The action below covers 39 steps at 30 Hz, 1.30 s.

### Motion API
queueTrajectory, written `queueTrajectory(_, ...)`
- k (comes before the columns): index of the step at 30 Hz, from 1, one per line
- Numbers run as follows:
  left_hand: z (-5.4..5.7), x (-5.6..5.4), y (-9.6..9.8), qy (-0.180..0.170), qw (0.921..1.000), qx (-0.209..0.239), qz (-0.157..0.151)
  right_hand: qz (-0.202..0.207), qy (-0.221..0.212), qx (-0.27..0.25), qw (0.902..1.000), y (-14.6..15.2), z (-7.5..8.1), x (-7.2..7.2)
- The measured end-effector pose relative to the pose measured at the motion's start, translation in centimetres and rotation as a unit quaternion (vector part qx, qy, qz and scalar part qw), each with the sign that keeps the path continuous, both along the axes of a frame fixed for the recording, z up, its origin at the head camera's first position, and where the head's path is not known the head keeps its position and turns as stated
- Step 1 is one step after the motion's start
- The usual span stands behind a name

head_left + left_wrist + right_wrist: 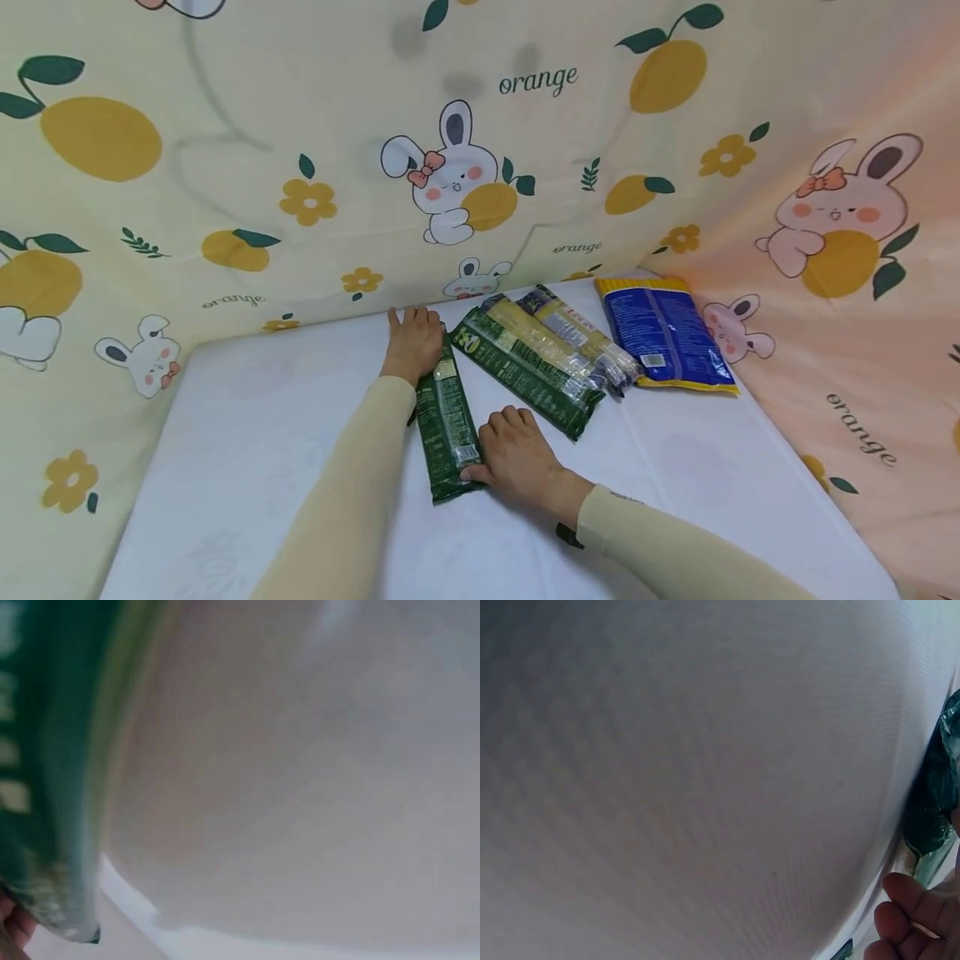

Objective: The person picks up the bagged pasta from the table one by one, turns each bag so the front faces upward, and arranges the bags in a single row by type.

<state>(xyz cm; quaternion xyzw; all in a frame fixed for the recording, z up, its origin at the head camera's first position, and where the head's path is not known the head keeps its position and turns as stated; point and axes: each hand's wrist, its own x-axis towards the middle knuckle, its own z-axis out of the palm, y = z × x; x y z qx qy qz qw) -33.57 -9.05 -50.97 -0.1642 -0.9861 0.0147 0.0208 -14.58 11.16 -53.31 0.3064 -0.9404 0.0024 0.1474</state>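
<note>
A long, flat green packet with printed text and a barcode lies on the white table, pointing away from me. My left hand grips its far end; in the left wrist view the green packet fills the left edge, with a bit of the fingers below it. At the near right corner, my right hand holds the packet with the thumb on top. Curled fingers show beside crinkled green wrapping in the right wrist view. What the packet contains is hidden.
Right of the hands lies another green packet, beside two partly clear packets showing pale yellow contents. Farther right is a blue and yellow bag. Printed cloth hangs behind and beside the white table.
</note>
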Motion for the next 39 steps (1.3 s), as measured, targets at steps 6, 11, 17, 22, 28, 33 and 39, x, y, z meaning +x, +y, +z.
queueTrajectory(6, 0.9, 0.0, -0.6, 0.109, 0.9932, 0.035, -0.023, -0.002, 0.005, 0.001, 1.0000, 0.0, -0.2, -0.3)
queueTrajectory(11, 2.6, 0.1, -0.6, 0.221, 0.9701, 0.074, -0.069, -0.010, -0.008, -0.006, 0.9999, -0.2, -0.2, -0.6)
queueTrajectory(17, 4.3, 0.4, -0.6, 0.301, 0.9443, 0.087, -0.102, -0.020, -0.037, -0.036, 0.9984, -0.5, -0.1, -1.2)
queueTrajectory(22, 5.3, 0.7, -1.1, 0.357, 0.9222, 0.097, -0.111, -0.026, -0.076, -0.068, 0.9944, -0.8, 0.2, -1.7)
queueTrajectory(28, 6.4, 1.1, -1.3, 0.385, 0.9048, 0.128, -0.130, -0.058, -0.134, -0.087, 0.9854, -1.4, 0.5, -2.1)
queueTrajectory(33, 7.1, 1.7, -1.3, 0.388, 0.9014, 0.140, -0.132, -0.071, -0.148, -0.111, 0.9802, -1.9, 0.7, -2.0)
queueTrajectory(39, 8.4, 2.9, -1.1, 0.390, 0.8995, 0.168, -0.103, -0.063, -0.117, -0.121, 0.9837, -1.9, 0.8, -2.0)
